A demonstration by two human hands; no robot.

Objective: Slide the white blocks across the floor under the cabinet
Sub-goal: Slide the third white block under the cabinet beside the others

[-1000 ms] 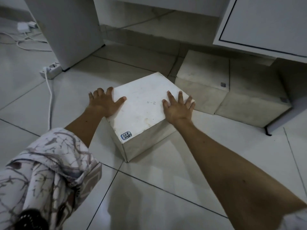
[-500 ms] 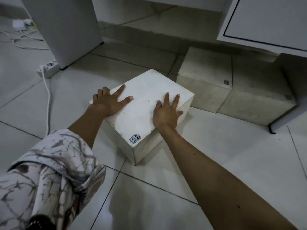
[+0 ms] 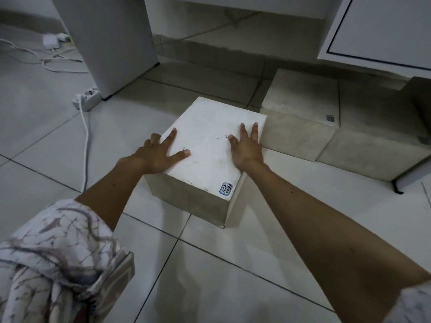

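White block [image 3: 210, 150] sits on the floor [image 3: 256, 264] just short of the cabinet [image 3: 373, 33], long axis angled toward the gap under it. Left hand [image 3: 158, 155] and right hand [image 3: 247, 145] lie flat and open on top, equally near; two blocks [image 3: 326, 117] just beside, at the cabinet's foot.

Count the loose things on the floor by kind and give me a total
White rectangular stone blocks: 3
White plastic power strips: 1
White plug adapters: 1
Total: 5

Our one head view looks steeply down, close over the tiled floor [image 3: 233, 264], cabinet [image 3: 382, 31] upper right.
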